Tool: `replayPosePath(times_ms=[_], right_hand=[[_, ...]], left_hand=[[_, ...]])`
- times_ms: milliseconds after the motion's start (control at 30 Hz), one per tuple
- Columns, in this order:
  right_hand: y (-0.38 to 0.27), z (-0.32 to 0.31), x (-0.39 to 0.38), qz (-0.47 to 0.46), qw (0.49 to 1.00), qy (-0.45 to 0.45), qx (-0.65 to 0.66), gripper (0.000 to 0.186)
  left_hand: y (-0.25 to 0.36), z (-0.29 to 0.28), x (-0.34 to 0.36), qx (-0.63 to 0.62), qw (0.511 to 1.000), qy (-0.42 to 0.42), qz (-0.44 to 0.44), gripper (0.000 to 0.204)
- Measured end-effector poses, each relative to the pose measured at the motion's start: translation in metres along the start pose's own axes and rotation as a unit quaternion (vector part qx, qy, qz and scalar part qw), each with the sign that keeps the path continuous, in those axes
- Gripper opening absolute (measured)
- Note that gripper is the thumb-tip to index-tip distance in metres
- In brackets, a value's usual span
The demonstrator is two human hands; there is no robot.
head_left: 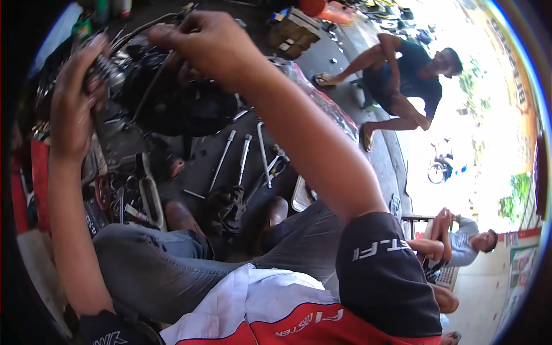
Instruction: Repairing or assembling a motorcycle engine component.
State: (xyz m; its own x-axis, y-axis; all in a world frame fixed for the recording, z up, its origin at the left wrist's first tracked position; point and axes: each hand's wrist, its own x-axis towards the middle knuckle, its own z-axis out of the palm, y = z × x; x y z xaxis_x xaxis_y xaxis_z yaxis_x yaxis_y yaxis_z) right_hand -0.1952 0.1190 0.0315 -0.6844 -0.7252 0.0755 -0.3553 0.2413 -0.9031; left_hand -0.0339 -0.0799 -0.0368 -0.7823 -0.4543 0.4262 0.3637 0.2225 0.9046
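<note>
At the upper left, my left hand (75,103) is raised with its fingers wrapped round a silvery metal part (109,73) with a ridged side. My right hand (215,49) is higher and further right, its fingers bent and pinched on a thin cable (154,83) that slants down toward the floor. A curved black hose or cable (138,27) arches between the two hands. Beneath them sits a large rounded black object (190,112), partly hidden by my right hand and forearm. What lies inside the right fingers is mostly covered.
Several steel tools, including a socket extension bar (245,159) and an L-shaped wrench (263,152), lie on the dark floor before my feet. A worn box (294,33) stands beyond. One person (405,77) squats at the right; another (460,241) sits lower right. A motorcycle (440,168) is outside.
</note>
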Motion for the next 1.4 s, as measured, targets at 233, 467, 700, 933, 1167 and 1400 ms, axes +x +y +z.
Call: replayPosePath(times_ms=[233,467,700,933,1167,1400], right_hand=[[0.022,-0.004,-0.001,-0.040,0.998,-0.016,0.045,0.042],[0.014,-0.029,0.022,-0.285,0.906,-0.120,-0.288,0.026],[0.009,-0.038,0.034,-0.378,0.826,-0.195,-0.369,0.021],[0.031,-0.043,0.037,-0.466,0.804,-0.165,-0.330,0.022],[0.040,-0.039,0.035,-0.460,0.834,-0.129,-0.275,0.020],[0.039,-0.038,0.024,-0.392,0.870,-0.095,-0.284,0.022]], left_hand=[[0.000,0.002,0.001,0.004,0.998,0.027,-0.057,0.042],[-0.004,-0.002,-0.003,0.037,0.997,0.031,-0.058,0.044],[-0.013,-0.009,-0.008,0.203,0.977,0.022,0.062,0.057],[-0.016,-0.025,-0.009,0.352,0.922,-0.017,0.157,0.061],[0.000,-0.017,-0.003,0.107,0.994,-0.009,-0.012,0.045],[0.046,-0.006,-0.010,0.213,0.975,0.005,0.069,0.048]])
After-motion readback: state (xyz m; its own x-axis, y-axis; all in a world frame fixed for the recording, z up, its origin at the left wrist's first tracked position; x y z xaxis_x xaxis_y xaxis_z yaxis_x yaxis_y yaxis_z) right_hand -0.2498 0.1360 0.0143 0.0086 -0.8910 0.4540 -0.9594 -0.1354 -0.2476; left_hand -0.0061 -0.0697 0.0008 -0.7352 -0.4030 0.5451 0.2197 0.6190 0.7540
